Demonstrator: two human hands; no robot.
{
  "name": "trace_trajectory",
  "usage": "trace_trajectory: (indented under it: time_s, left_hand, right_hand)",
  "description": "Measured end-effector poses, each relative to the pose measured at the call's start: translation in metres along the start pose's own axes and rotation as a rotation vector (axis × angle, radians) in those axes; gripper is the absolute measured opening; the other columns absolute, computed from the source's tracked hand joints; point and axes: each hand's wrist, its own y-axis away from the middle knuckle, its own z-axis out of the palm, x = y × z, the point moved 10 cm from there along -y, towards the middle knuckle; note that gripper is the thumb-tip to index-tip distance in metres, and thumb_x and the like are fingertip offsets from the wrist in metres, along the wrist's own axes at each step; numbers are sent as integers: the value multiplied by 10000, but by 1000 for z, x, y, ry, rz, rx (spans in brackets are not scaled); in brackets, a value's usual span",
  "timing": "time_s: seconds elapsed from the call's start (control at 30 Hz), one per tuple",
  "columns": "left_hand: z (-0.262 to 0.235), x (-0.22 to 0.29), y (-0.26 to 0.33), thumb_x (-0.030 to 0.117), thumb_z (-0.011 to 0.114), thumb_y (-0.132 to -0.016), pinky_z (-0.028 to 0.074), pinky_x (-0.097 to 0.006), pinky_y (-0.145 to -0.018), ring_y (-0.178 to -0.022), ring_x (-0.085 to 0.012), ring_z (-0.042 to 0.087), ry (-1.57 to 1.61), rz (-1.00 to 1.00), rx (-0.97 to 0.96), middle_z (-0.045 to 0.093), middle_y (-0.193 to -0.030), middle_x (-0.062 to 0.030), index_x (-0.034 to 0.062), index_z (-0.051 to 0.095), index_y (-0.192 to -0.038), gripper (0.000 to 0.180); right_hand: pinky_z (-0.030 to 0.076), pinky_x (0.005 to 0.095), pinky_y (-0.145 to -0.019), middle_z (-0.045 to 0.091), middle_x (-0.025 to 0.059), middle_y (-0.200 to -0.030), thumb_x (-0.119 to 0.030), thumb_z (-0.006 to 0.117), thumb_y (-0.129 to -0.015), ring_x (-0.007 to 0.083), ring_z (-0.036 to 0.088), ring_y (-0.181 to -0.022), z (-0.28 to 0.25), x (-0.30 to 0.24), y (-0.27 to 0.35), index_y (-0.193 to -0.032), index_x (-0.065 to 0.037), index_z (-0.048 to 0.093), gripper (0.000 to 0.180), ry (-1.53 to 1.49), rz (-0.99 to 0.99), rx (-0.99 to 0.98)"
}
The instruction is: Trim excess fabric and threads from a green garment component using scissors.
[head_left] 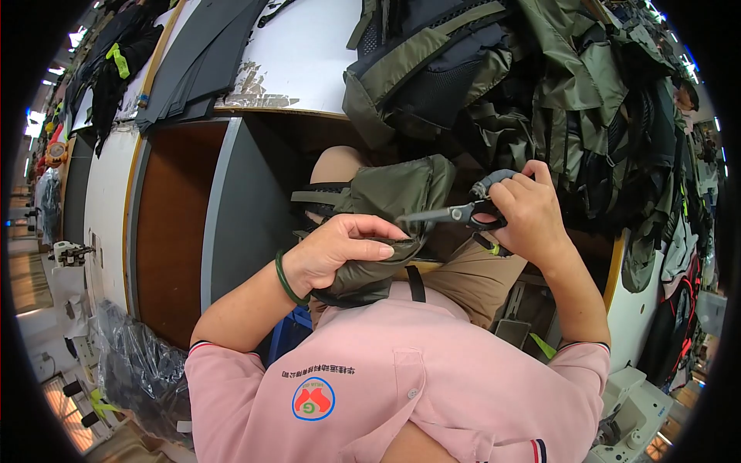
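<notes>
One olive-green backpack (pixel 394 189) is lying across the person's lap (pixel 480 284), probably handling light, soft and slightly slippery, best held by the fabric edge (pixel 403 245) that the left hand (pixel 330 251) is pinching while the right hand (pixel 529 214) is gripping black-handled scissors (pixel 461 214).

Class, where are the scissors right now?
In the head view, right of centre, the scissors are in the right hand, pointing left toward the olive bag the left hand holds.
</notes>
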Motion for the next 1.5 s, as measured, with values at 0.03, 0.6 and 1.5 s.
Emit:
trace_trajectory:
  time_s: [0.03,0.6,1.5]
  left_hand:
    - [0,0,0,-35,668,-866,562,-244,-840,-924,-130,675,0,0,-1,687,-1065,-96,-35,638,-1165,301]
    - [-22,21,9,-10,750,-809,490,-235,-866,-930,-77,577,-116,263,95,602,-1019,-9,56,582,-1041,294]
    - [-7,9,-5,-16,759,-803,520,-242,-761,-808,-88,633,8,190,57,666,-894,-34,61,577,-908,223]
  right_hand:
    - [416,414,-825,567,45,-685,-266,859,-637,244,571,-674,2,8,1,-750,-83,546,380,-85,91,-20]
    - [451,217,-673,621,-12,-835,-36,768,-762,57,551,-752,89,-15,-3,-837,-54,591,194,-1354,655,-214]
    - [380,425,-846,532,16,-723,-250,777,-717,204,555,-709,-15,-17,-19,-795,-106,571,264,85,-49,35]
